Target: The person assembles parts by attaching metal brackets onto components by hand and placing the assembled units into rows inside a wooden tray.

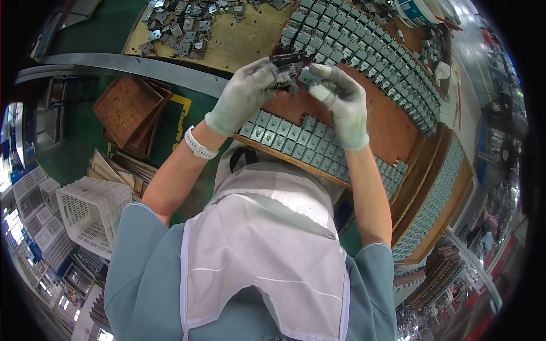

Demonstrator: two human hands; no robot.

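Observation:
My left hand (242,94), in a whitish glove with dark-covered fingertips, pinches small metal brackets (288,75); how many I cannot tell. Close beside it, my right hand (348,105), gloved too, has its thumb and fingers closed on a small grey metal block (307,76). The two held pieces are almost touching. Both hands are above a brown tray (392,122). Along its near edge stand tight rows of grey metal blocks (290,138), and more rows of similar blocks (358,48) fill its far side.
Loose metal plates (185,31) lie heaped on a wooden board (247,27) at the far left. A white bucket (418,12) stands far right. Filled trays (438,196) are stacked at my right. Brown trays (125,111) and a white plastic crate (94,207) are on my left.

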